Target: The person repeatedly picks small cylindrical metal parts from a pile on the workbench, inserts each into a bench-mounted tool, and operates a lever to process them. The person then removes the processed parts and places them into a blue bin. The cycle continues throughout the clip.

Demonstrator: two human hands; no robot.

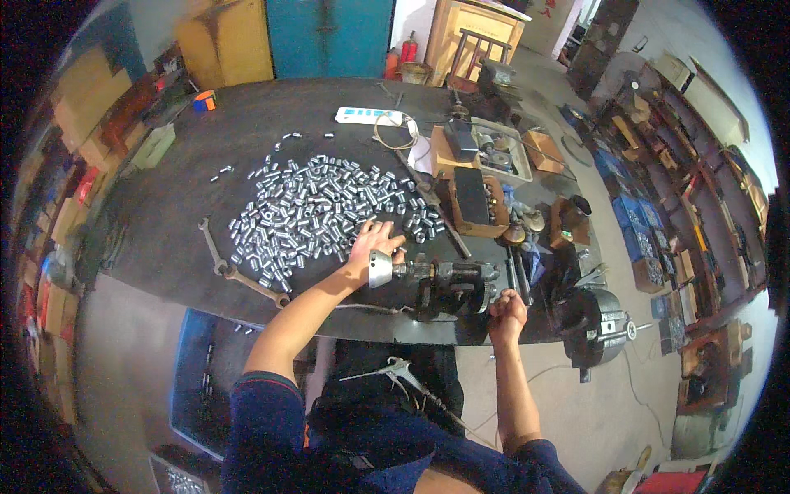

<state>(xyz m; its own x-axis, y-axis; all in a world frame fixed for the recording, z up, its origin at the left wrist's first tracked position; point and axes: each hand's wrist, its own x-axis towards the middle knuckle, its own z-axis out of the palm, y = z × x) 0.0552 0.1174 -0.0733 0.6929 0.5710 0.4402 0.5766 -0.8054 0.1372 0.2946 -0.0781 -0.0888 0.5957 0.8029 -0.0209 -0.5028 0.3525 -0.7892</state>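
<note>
Resting left hand (376,242) at near edge of heaped short silver metal cylinders (317,202) on black bench (160,226); can't tell if grasping any | clenching right hand (508,313) at right end of dark metal fixture (459,273), grip hidden | apparently mid-pickup | next: likely needs clean single-piece pinch

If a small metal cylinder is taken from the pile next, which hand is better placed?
Probably the left hand: it is at the near edge of the metal cylinder pile, while the right hand is by the metal fixture's right end.
</note>
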